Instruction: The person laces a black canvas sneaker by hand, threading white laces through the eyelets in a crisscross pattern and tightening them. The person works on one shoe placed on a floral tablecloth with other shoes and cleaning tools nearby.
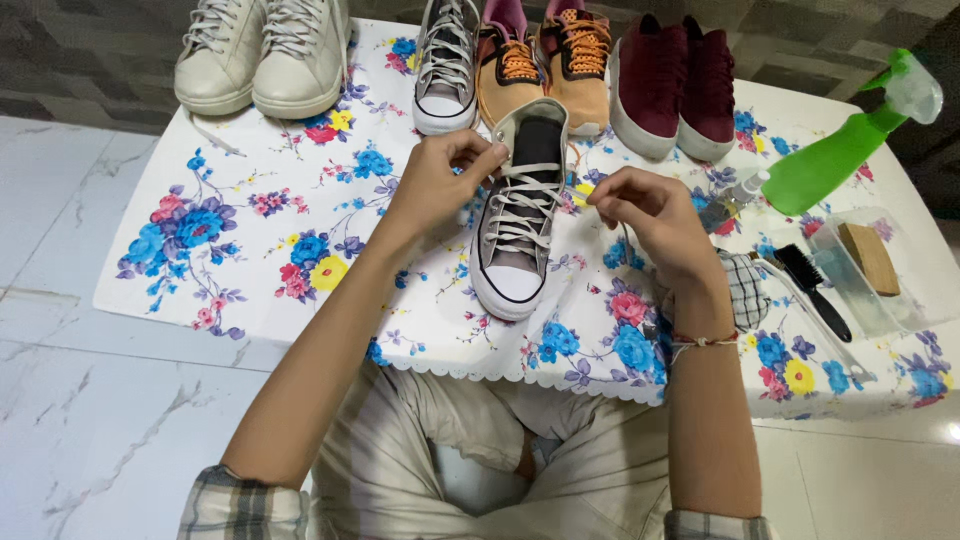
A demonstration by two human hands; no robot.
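Two hands on one shoe, that's what I'm watching: a grey high-top sneaker [520,215] lies mid-table on the floral tablecloth [250,230], toe cap pointing back at the wearer. Left hand [440,180] pinches the top edge of the shoe beside the tongue, fingers closed on the collar. Right hand [650,215] sits just beside the shoe, fingertips pressed narrowly together on the white lace [600,200] end, I judge; the strand is thin and hard to follow there.

Risk as I see it: the lace runs loosely through the eyelets, so a sharp tug from the right could drag the shoe sideways or slip the end out of an eyelet if the left pinch gives.

Behind it stands the matching grey sneaker [447,70], then tan shoes with orange laces [545,60], a maroon pair [675,85], and a cream pair [262,50] far left. Off to the right lie a green spray bottle [845,145], a black brush [812,290], and a clear tray [860,290] holding a wooden-backed brush [870,255]. A wide elbow swing could tip that bottle.
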